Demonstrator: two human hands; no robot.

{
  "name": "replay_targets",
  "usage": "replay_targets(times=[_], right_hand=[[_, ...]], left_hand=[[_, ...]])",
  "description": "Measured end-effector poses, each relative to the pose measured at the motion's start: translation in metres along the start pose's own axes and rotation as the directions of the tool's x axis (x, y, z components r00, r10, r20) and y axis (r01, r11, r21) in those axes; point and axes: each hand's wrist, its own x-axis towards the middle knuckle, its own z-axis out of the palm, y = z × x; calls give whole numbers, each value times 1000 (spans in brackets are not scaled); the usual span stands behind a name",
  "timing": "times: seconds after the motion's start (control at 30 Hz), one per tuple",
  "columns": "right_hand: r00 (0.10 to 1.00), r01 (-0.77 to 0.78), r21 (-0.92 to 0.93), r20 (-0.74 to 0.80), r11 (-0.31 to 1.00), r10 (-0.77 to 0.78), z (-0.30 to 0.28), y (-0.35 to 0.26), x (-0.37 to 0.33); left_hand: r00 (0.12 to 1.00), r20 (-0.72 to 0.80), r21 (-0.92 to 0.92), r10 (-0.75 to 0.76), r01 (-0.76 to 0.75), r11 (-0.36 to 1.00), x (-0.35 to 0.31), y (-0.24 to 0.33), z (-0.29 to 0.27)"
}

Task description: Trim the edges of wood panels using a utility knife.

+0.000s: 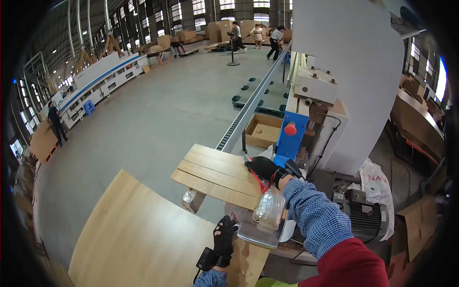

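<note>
My right hand (264, 170), in a black glove, is closed around a red-handled tool (261, 183) above the right end of several narrow wooden boards (210, 168) lying side by side. The tool's kind is mostly hidden by the hand. Under those boards' near right corner is a block wrapped in clear plastic (268, 208), and a second wrapped block (192, 200) supports their left side. My left hand (223, 241), in a black glove with bare fingertips, is curled over the large wooden panel (138, 229), beside a metal plate (258, 233). What its fingers hold is unclear.
To the right stands a large grey machine (346, 91) with a blue post and red button (290, 128). A long rail (258, 95) runs away from the boards. An open wooden box (264, 130), a dark motor (361, 215) and a white sack (375, 184) are nearby. People (276, 40) stand far off.
</note>
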Motion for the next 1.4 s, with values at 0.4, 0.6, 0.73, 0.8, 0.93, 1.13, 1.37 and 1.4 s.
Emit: replay_targets(times=[0.4,0.6,0.73,0.8,0.93,1.13,1.37,1.4], right_hand=[[853,-303,680,506,668,-128,57,-219,-137],[751,-432,789,583,436,-311,186,-341,-273],[762,-497,741,622,453,-182,209,-420,-373],[737,-539,699,661,470,-139,215,-449,-406],[693,-562,627,713,539,-108,201,-505,-430],[866,493,473,-184,730,-466,230,-432,-426],[870,-493,733,412,469,271,159,-436,-508],[872,-488,722,432,490,233,160,-430,-529]], left_hand=[[937,-349,-339,3,-129,932,-139,-31,-150],[888,-454,-77,-69,39,996,-334,6,-250],[847,-492,-227,-201,98,969,-450,10,-288],[785,-464,-415,-410,217,884,-476,50,-300],[841,-451,-144,-300,263,954,-534,56,-327],[582,-812,222,33,257,941,-552,32,-326],[847,-342,920,408,213,328,-521,27,-361],[876,-306,933,373,197,301,-502,29,-346]])
